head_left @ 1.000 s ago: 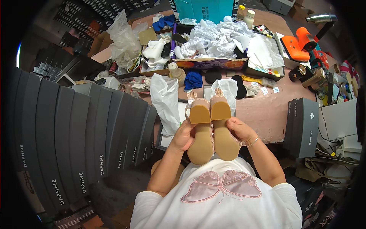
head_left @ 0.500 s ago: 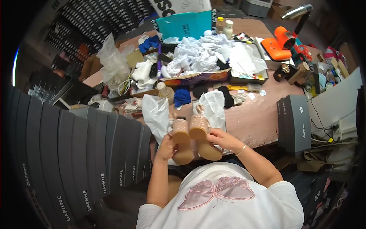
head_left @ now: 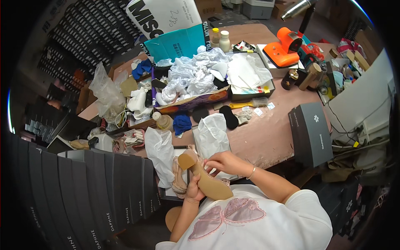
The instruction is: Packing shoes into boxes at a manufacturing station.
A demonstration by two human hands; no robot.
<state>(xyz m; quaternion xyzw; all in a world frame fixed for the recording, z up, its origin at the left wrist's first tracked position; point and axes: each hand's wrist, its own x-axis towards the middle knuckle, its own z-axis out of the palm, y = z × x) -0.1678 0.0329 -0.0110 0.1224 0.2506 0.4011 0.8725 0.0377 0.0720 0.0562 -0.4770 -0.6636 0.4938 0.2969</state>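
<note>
1. We see a row of dark shoe boxes (head_left: 83, 196) standing on end at the left, closed, their contents hidden.
2. On the pink worktable (head_left: 271, 137) a shallow tray (head_left: 250, 89) holds crumpled white tissue paper (head_left: 196, 77); a closed grey box (head_left: 310, 133) stands at the table's right edge.
3. An open box (head_left: 177, 193) at the near edge is lined with white paper (head_left: 160, 154) and holds one tan sandal (head_left: 179, 181).
4. Half a second ago both sandals stood side by side, upright in the hands; now only the block-heeled sandal (head_left: 206, 179) is held, sole up, over the box.
5. Its long axis runs diagonally: heel up-left, toe down-right toward the person.
6. Our left hand (head_left: 193, 189) has its fingers clamped under the sole; the right hand (head_left: 227, 163) rests curled fingers on its upper edge.
</note>
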